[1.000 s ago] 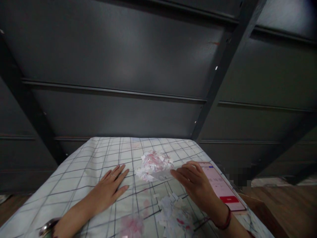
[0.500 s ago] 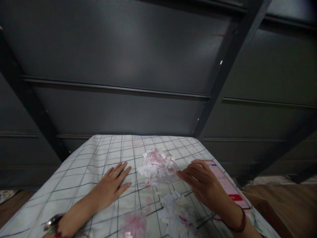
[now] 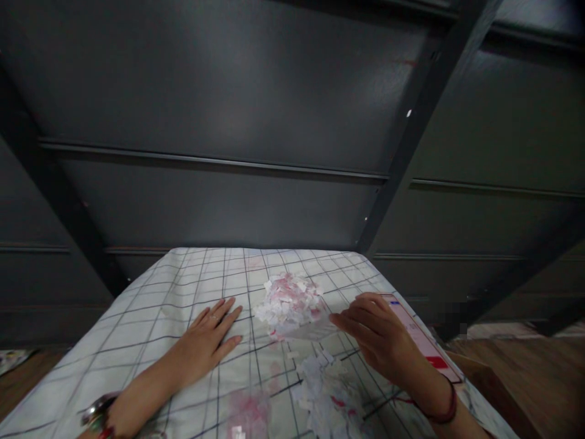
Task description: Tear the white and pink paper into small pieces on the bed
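Observation:
My left hand [image 3: 208, 335] lies flat on the checked cloth, fingers spread and holding nothing, to the left of a heap of torn paper scraps [image 3: 290, 299]. The heap is white with pink patches. On its right side my right hand [image 3: 375, 332] is closed in a pinch, with the fingertips together. A thin, whitish strip of paper [image 3: 315, 330] reaches from those fingertips to the heap's near edge; it is blurred. Closer to me lies a looser spread of white scraps [image 3: 324, 390]. Left of that spread sits a blurry pink bundle [image 3: 249, 411].
A phone [image 3: 425, 341] with a lit pinkish screen lies at the cloth's right edge, partly behind my right hand. The white checked cloth [image 3: 192, 274] covers the table. A dark panelled wall [image 3: 228, 207] stands at its far end. A cardboard box [image 3: 484, 384] is on the floor at right.
My right hand has shifted slightly to the right, away from the heap, and more of the whitish strip shows at its fingertips. The left hand has not moved.

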Available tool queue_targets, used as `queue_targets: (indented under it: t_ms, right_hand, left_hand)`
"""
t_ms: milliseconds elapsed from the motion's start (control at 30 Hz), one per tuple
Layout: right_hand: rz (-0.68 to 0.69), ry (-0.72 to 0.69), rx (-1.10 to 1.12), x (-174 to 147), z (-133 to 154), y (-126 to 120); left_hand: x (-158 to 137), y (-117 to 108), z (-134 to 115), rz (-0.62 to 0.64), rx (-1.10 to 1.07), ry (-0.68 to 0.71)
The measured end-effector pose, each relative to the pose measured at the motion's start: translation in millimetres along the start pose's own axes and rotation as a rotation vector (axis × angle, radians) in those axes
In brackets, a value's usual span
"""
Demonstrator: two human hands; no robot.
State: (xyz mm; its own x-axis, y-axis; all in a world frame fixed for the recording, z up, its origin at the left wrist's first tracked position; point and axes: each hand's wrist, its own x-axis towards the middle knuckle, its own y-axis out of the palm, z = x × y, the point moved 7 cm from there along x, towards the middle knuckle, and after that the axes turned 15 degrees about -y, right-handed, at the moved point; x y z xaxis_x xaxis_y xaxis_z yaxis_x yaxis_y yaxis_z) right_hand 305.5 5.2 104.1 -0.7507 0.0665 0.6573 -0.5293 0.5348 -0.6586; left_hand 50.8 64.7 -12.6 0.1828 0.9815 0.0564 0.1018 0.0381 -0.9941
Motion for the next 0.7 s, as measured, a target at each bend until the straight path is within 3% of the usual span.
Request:
queue_targets:
  t_ms: [200, 300, 500, 700]
  right_hand:
    - [0.081, 0.024, -0.077, -2.8, -2.5, 8.8]
    - [0.056, 0.052, -0.11, -5.6, -6.5, 6.2]
    - [0.038, -0.012, 0.049, -2.1, 1.9, 3.8]
    - [0.066, 0.012, -0.044, -2.8, 0.1, 8.6]
  left_hand:
    - [-0.7, 1.3, 1.3, -0.018, -0.008, 0.019]
    - [0.0, 2.3, 2.4, -0.02, -0.008, 0.004]
    - [0.4, 4.0, 2.6, -0.022, -0.004, 0.015]
    - [-0.2, 1.9, 1.7, -0.029, -0.014, 0.025]
